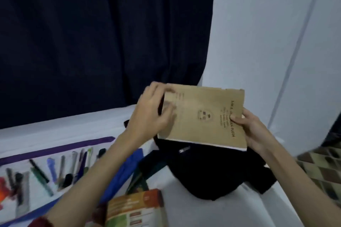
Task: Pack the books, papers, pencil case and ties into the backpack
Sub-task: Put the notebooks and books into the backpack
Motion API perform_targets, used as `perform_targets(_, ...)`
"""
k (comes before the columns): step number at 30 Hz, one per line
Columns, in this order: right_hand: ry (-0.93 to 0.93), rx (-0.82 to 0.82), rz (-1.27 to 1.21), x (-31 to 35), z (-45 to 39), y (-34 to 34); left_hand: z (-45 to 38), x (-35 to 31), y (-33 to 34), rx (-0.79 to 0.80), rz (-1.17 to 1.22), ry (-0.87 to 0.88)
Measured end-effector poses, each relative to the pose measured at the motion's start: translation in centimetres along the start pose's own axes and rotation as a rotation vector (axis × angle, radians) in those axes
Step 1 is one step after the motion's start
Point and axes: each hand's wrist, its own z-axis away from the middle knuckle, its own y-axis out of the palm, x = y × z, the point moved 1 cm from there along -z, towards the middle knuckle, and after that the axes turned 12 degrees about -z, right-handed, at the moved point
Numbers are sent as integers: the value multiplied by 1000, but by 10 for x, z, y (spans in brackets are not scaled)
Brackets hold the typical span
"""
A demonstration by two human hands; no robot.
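Brown book held in both hands above the black backpack; frame blurred.

Far left, pens (60, 169) lie fanned on the white table (184, 206), too smeared to count, between a purple tie (60, 148) and a blue tie (120, 180). Orange-green book (136, 208) cut off by the bottom edge. Left hand (149, 114) pinches the brown book (204, 118) at its left corner; right hand (256, 132) grips its right edge. The book hides the mouth of the backpack (208, 169).
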Motion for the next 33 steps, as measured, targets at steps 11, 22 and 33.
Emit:
perform_targets(11,183,11,-503,15,-76,-100,61,-33,134,717,41,-134)
perform_targets(22,227,19,-141,27,-91,-104,12,27,115,224,679,-1134)
perform_targets(33,318,165,107,27,-97,-113,-108,60,52,8,349,-1053)
